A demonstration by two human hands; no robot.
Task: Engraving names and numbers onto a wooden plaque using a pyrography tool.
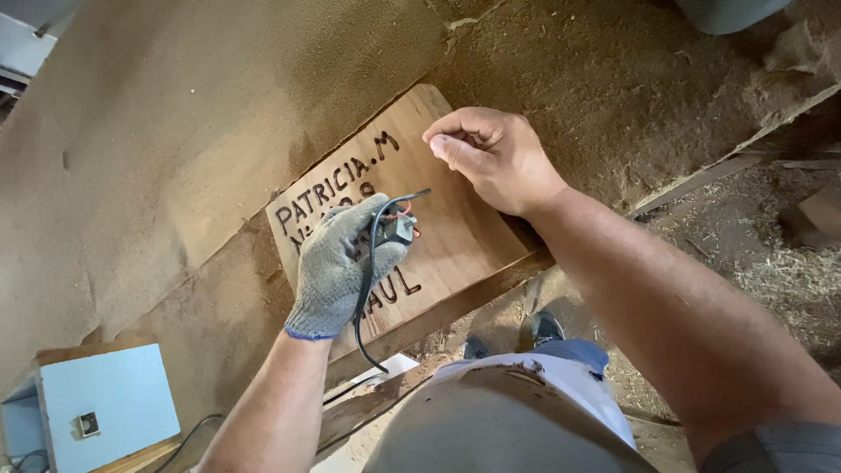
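A brown wooden plaque (455,236) with dark burned lettering lies tilted on a sawdust-covered workbench (175,131). My left hand (337,263), in a grey knit glove, is closed around a small wood-burning tool (396,229) with a black cord (363,307) hanging toward me; the tool sits over the lettering in the plaque's middle. My bare right hand (491,153) rests as a loose fist on the plaque's upper right part, holding nothing that I can see.
A pale blue box (105,403) with a wooden rim stands at the lower left. The bench's front edge runs diagonally below the plaque. Wood shavings and scrap boards (788,263) cover the floor at right; my shoes (547,328) show below the bench.
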